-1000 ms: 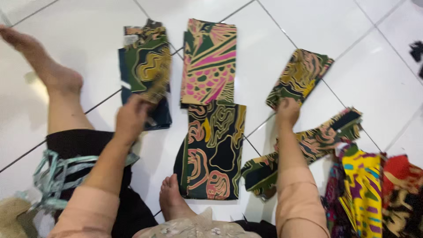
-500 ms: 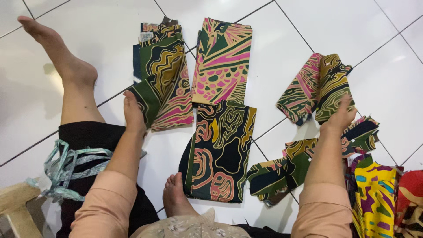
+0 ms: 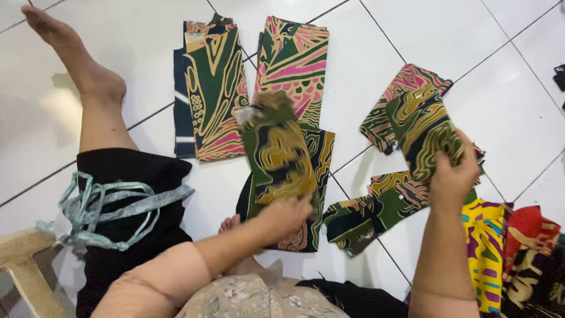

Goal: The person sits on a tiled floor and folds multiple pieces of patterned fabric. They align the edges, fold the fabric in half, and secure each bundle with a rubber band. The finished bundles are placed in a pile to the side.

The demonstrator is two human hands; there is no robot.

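Observation:
My left hand (image 3: 283, 217) grips a folded green and yellow patterned cloth (image 3: 278, 154) and holds it up over a dark patterned piece (image 3: 315, 194) lying on the floor. My right hand (image 3: 454, 176) holds another green, black and yellow patterned cloth (image 3: 424, 131) lifted above the tiles, with a pink and green piece (image 3: 395, 97) behind it. A green cloth with pink edge (image 3: 215, 94) lies flat at the left, and a pink and green striped one (image 3: 294, 59) lies beside it.
White tiled floor (image 3: 447, 35) all around. My bare left leg (image 3: 88, 82) stretches out at the left, with teal cloth strips (image 3: 100, 206) on my lap. A bright yellow, blue and red fabric heap (image 3: 506, 247) lies at the right. A beige stool corner (image 3: 23, 259) is at the bottom left.
Both hands have lifted cloths off the floor. The left moved right with its piece, from the left stack to above the centre cloth; the right raised its piece higher.

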